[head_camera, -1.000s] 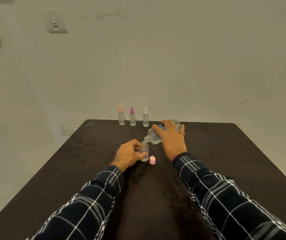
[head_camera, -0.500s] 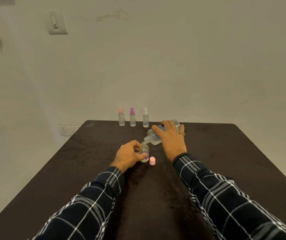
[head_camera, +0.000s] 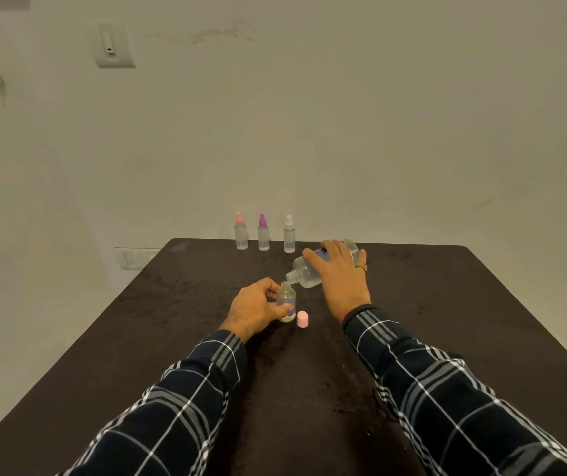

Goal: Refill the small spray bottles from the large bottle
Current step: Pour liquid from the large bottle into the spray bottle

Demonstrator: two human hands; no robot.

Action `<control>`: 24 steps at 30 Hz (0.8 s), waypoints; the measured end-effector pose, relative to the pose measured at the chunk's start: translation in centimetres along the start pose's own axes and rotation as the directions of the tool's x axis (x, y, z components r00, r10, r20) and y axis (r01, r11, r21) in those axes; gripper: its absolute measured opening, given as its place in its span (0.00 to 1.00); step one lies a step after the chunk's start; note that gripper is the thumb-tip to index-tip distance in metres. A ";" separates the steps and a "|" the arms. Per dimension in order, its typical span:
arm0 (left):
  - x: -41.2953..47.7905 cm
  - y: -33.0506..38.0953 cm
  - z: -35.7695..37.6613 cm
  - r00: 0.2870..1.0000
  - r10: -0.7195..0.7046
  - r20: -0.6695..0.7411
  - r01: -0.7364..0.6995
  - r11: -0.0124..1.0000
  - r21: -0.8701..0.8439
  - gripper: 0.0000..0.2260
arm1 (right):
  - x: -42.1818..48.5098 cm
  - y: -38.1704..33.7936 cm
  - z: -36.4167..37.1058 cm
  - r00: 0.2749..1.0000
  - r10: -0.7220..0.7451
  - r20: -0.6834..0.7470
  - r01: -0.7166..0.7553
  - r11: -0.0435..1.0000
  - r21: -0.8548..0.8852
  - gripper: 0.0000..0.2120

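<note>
Small open bottle (head_camera: 287,301): upright on the dark table (head_camera: 447,304), near its middle, with your left hand (head_camera: 258,307) curled round its side. Large bottle (head_camera: 307,272): tilted, neck pointing down and to the left, its mouth just above the small bottle's mouth; your right hand (head_camera: 340,274) grips it from above, fingers wrapped over the body. Whether liquid is flowing cannot be told. Pink cap (head_camera: 303,319): standing on the table just right of the small bottle. At the far edge, 3 capped spray bottles stand in a row: orange-topped bottle (head_camera: 241,235), purple-topped bottle (head_camera: 263,237), white-topped bottle (head_camera: 289,237). Wall switch (head_camera: 114,46): upper left.
</note>
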State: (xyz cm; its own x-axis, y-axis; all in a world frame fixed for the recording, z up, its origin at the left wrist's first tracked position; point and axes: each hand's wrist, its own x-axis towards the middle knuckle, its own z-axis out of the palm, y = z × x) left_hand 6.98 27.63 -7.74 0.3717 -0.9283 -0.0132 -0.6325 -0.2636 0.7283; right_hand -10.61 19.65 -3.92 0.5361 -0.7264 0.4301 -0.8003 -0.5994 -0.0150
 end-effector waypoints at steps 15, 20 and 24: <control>-0.2 0.1 0.0 1.000 0.002 -0.007 -0.002 1.000 -0.001 0.14 | 0.1 0.0 0.0 1.000 -0.006 0.001 0.006 1.000 -0.017 0.35; -0.2 0.1 0.0 1.000 0.009 -0.007 -0.009 1.000 -0.009 0.14 | 0.2 -0.1 0.0 1.000 -0.007 -0.008 0.007 1.000 -0.022 0.35; -0.2 0.1 0.0 1.000 0.004 -0.001 -0.004 1.000 -0.018 0.14 | 0.2 -0.1 -0.1 1.000 -0.004 0.004 0.004 1.000 -0.024 0.35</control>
State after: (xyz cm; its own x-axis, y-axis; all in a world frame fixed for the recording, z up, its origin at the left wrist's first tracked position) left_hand 6.82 27.78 -7.61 0.3696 -0.9292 -0.0092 -0.6220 -0.2548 0.7404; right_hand -10.41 19.58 -3.73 0.5402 -0.7256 0.4263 -0.8044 -0.5940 0.0084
